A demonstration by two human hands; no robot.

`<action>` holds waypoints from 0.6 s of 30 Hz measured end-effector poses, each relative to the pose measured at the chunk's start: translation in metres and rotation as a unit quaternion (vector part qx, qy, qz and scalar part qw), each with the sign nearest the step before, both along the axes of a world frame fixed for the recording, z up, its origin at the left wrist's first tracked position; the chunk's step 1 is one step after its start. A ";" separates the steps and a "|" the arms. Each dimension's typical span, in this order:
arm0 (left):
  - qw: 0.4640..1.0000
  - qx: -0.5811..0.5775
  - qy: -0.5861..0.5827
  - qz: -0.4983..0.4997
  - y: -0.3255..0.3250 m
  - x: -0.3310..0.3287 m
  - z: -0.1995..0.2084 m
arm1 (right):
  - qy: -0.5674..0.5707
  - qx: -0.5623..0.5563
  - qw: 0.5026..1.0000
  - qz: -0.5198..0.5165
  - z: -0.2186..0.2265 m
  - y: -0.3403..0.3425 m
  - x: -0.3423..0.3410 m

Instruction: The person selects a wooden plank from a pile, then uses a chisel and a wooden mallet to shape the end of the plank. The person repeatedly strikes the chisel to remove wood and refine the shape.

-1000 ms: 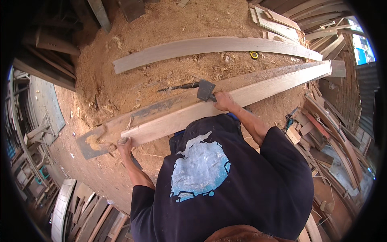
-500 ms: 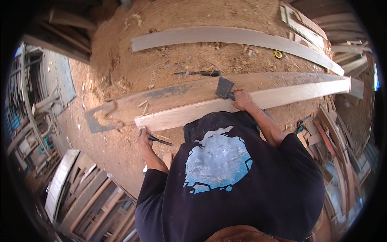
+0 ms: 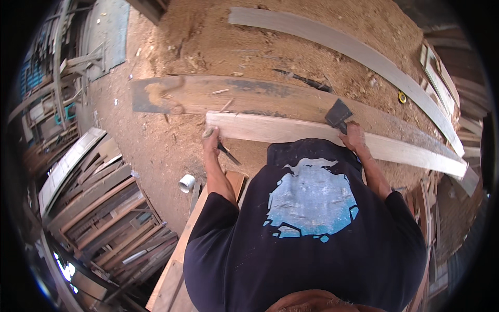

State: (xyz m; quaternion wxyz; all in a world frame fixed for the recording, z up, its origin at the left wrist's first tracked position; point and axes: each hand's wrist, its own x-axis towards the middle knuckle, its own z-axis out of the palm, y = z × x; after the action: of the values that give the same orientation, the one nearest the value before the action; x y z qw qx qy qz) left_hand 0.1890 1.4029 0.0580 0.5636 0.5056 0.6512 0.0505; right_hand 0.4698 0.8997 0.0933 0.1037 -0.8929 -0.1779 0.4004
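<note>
A pale squared plank (image 3: 254, 126) lies crosswise in front of my body, alongside a wider brown board (image 3: 202, 96) with dark stains. My left hand (image 3: 210, 139) is closed around a dark, narrow tool (image 3: 228, 154) that looks like a chisel, beside the plank's left end. The tool's tip points down and to the right. Farther right, my right hand (image 3: 353, 137) grips a hatchet (image 3: 339, 113) by its handle just below the head. Its broad dark blade lies over the plank's far edge and the brown board. Most of the handle is hidden.
Beyond the board, a long dark tool (image 3: 304, 79) lies on the sawdust. A yellow tape measure (image 3: 402, 97) rests near another long pale plank (image 3: 322, 39). At left are a white cup-like container (image 3: 186, 183) and stacked timber (image 3: 117, 208). More boards (image 3: 436, 78) stand at far right.
My view has turned, so the planks now slope down to the right and the white container shows. Both hands keep their tools, with the hatchet head still over the board.
</note>
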 end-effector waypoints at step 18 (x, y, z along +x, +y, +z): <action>0.905 0.188 0.205 -0.321 0.040 0.055 -0.030 | -0.060 -0.023 0.997 0.035 -0.033 -0.012 0.040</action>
State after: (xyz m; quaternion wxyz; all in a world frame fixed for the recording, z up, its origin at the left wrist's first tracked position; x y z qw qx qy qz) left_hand 0.2437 1.4424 0.0281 0.2981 0.7828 0.5337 -0.1168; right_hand 0.5094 0.8880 0.0601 0.0581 -0.9106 -0.2059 0.3536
